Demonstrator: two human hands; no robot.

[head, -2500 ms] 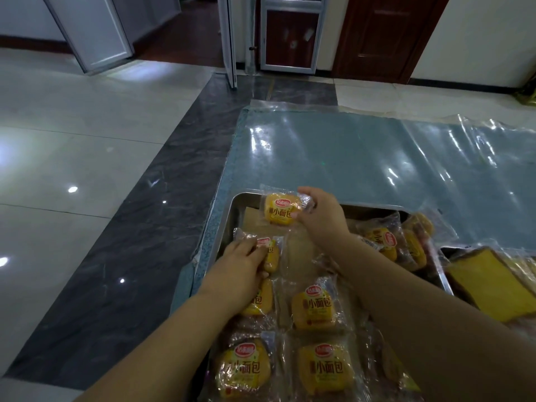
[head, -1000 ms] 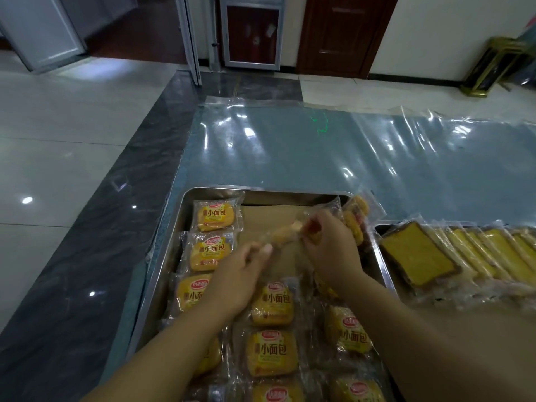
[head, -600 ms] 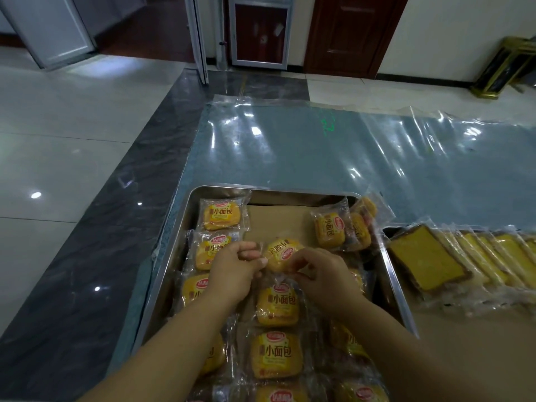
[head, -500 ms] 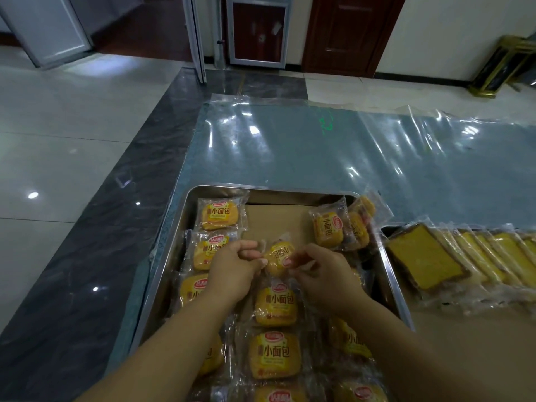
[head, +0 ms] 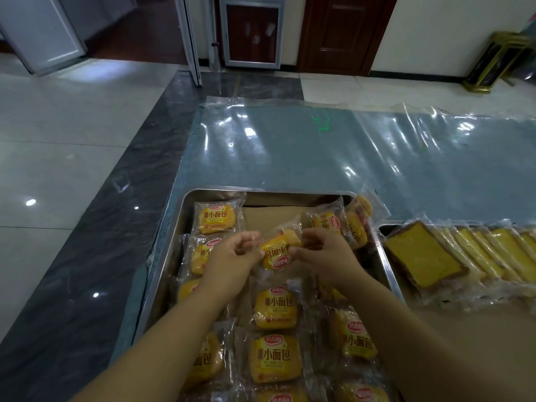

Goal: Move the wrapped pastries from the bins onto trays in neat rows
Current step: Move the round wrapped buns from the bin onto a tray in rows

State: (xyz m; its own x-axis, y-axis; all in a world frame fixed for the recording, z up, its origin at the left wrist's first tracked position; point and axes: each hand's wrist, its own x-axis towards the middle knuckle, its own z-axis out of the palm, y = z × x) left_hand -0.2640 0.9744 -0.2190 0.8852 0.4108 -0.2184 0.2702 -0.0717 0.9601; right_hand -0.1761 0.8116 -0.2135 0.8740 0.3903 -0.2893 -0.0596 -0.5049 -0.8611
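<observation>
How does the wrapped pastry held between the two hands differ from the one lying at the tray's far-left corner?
The held pastry is pinched at its wrapper by the left hand and right hand, apparently raised off the tray; the corner pastry lies flat and untouched. The held pastry's label is turned sideways; the corner pastry's print reads upright. The held one is over the middle column, the corner one in the left column. Both are yellow buns in clear wrappers.

Your left hand point(head: 232, 264) and right hand point(head: 327, 258) meet mid-frame, both forearms extended forward, fingers point(head: 295, 250) of each curled inward in a pinch, knuckles up.
</observation>
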